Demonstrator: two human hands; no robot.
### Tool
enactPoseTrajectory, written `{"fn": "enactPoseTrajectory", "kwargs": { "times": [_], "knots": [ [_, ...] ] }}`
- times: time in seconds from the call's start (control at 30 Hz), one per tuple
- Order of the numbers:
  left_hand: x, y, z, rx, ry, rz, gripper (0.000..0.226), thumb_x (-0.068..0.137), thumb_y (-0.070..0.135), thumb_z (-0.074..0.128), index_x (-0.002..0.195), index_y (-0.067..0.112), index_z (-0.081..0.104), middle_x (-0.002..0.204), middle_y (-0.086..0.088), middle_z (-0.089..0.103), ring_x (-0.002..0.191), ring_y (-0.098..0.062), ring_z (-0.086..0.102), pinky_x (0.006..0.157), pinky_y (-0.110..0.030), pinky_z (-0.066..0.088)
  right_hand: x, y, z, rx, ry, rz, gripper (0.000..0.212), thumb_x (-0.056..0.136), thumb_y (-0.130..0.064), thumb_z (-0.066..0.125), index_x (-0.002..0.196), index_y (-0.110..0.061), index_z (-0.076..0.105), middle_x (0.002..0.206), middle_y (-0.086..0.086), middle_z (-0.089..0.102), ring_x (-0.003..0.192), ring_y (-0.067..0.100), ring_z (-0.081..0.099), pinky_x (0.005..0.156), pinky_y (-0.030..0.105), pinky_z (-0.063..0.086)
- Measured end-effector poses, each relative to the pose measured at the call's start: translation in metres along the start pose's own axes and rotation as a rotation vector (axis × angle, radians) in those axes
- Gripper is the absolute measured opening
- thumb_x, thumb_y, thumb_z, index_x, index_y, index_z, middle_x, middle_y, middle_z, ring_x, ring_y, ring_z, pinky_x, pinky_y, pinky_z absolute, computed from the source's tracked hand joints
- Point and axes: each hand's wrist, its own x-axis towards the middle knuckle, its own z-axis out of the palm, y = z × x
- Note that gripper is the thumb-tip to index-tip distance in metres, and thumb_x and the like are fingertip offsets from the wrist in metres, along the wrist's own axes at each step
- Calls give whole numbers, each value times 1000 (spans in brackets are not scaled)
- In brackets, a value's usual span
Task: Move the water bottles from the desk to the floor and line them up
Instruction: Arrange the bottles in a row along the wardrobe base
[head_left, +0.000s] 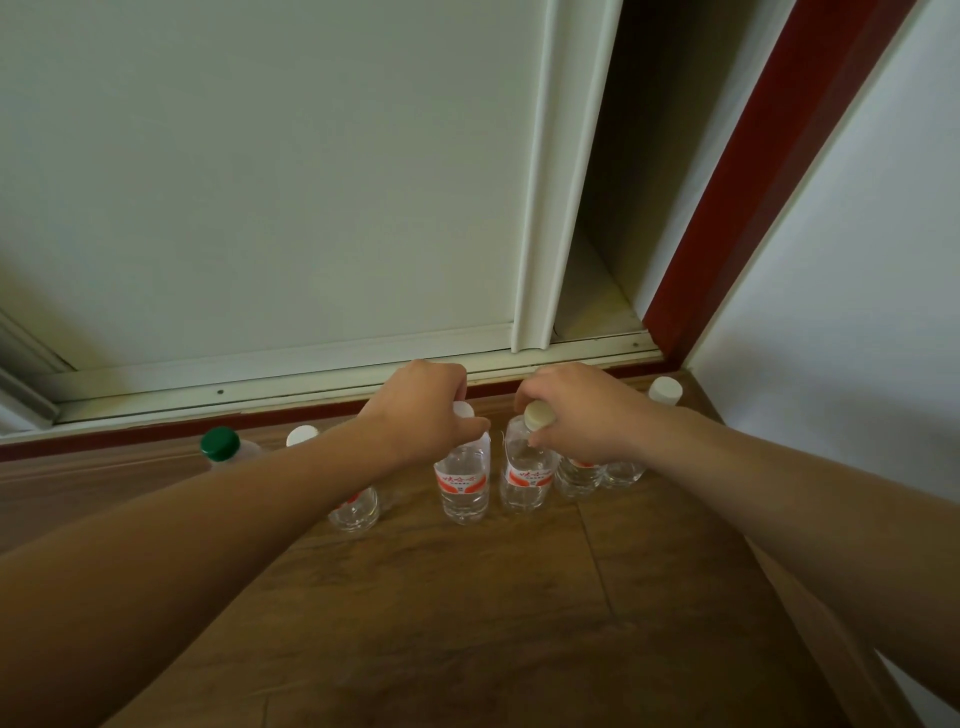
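Observation:
Several clear water bottles stand upright in a row on the wooden floor along the sliding door's track. My left hand grips the neck of a white-capped bottle with a red label. Beside it, my right hand holds the neck of a cream-capped bottle with the same red label. These two bottles stand close together, base on the floor. To the left are a green-capped bottle and a white-capped one, both partly hidden by my left forearm. More bottles stand under my right hand.
A white sliding door and its track run behind the row. A red door frame and a white wall close off the right side. Another white-capped bottle stands in the far right corner.

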Motion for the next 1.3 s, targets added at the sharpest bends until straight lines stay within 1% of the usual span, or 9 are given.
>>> {"fn": "enactPoseTrajectory", "kwargs": {
  "times": [0.13,0.27,0.5,0.6,0.77,0.87,0.93,1.1,1.3],
  "knots": [
    [3,1,5,-8,-3,-7,32,76,53,70,76,26,53,73,6,59,66,-10,55,52,-27,47,2,3,6,3,-17,8,32,79,-35,72,109,-33,60,104,-14,58,92,8,52,75,29,46],
    [3,-1,10,-21,-25,-14,33,77,54,71,78,26,53,74,6,60,66,-10,57,56,-31,54,5,7,12,15,-35,8,35,80,-34,72,112,-33,59,107,-13,59,94,8,51,75,29,44],
    [2,-9,17,-36,-31,-23,35,75,58,72,79,30,52,75,9,59,66,-7,57,54,-25,50,7,12,17,24,-39,7,36,80,-34,71,114,-33,60,108,-13,58,95,9,51,77,31,46],
    [4,-9,17,-54,-41,-16,36,74,59,73,81,30,53,76,9,60,67,-7,58,55,-27,52,8,13,17,22,-41,2,35,80,-34,71,113,-33,60,106,-13,58,94,9,51,77,31,46],
    [7,-7,18,-75,-62,60,31,73,45,78,88,30,56,84,11,57,73,-6,54,56,-22,42,11,12,16,18,-43,5,34,80,-33,71,113,-32,60,105,-13,58,93,9,51,78,33,47],
    [7,-8,16,-81,-103,127,31,74,34,79,100,27,64,93,11,61,82,-6,56,68,-27,50,12,12,16,16,-42,7,34,81,-34,71,112,-32,60,104,-14,57,93,9,52,78,33,48],
    [5,-10,15,-85,-115,145,29,75,30,79,102,25,68,93,10,63,83,-7,57,72,-28,51,12,12,16,14,-37,1,33,80,-34,71,112,-31,60,104,-14,57,93,9,51,77,32,47],
    [4,-12,16,-125,-100,107,29,74,31,82,98,28,68,90,14,62,79,-4,56,64,-20,42,11,11,15,32,-37,6,34,81,-31,70,113,-32,60,107,-12,58,94,9,52,79,32,47],
    [4,-4,17,-184,-92,84,27,74,33,81,97,27,70,88,14,63,79,-3,57,69,-27,52,9,10,7,27,-51,9,33,82,-30,71,112,-32,60,109,-11,61,97,10,53,83,35,49]
  ]
}}
